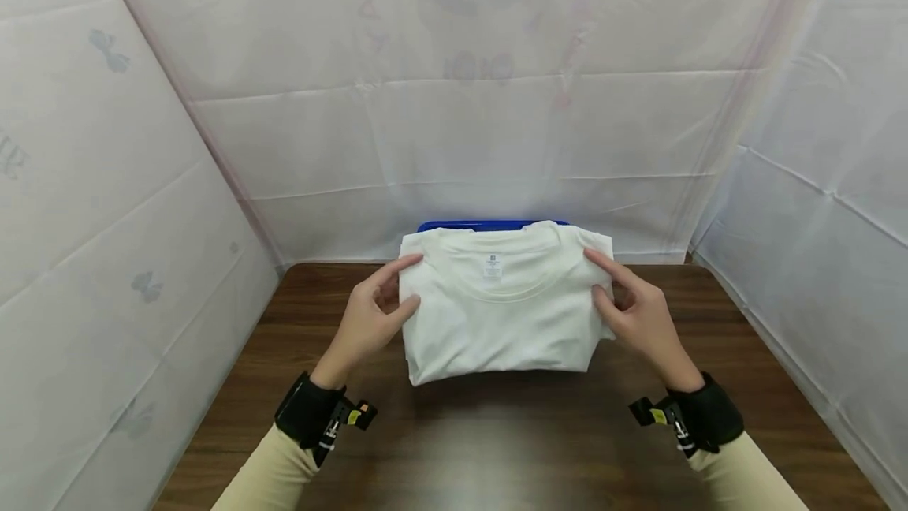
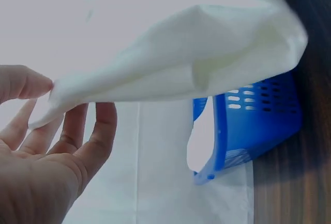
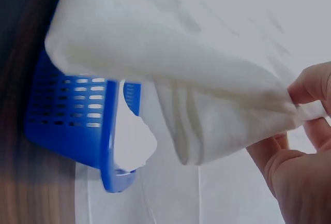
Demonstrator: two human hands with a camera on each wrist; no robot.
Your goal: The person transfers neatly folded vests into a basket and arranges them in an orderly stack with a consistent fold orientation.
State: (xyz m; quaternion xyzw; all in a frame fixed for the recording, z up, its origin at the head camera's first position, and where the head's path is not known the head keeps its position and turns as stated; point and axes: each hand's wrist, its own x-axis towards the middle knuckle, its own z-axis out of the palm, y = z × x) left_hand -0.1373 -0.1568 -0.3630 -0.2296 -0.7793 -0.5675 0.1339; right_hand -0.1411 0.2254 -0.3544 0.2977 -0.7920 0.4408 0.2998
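Note:
A folded white T-shirt (image 1: 496, 330), neckline and label facing up, hangs between my two hands above the table. My left hand (image 1: 372, 302) pinches its left side between thumb and fingers; in the left wrist view the thumb lies on top of the cloth and the fingers (image 2: 101, 131) are beneath. On the opposite side my right hand (image 1: 638, 310) pinches the shirt's right edge, where a folded flap droops in the right wrist view. Behind the shirt stands a blue plastic basket (image 2: 258, 120) with slotted walls, and white cloth (image 3: 133, 138) shows inside it. The shirt hides most of the basket in the head view.
The dark brown wooden table (image 1: 482, 448) extends under the shirt and basket. White sheeting (image 1: 461, 132) with faint prints encloses the table at the back and on both sides. The basket stands near the table's back edge, close to the sheet.

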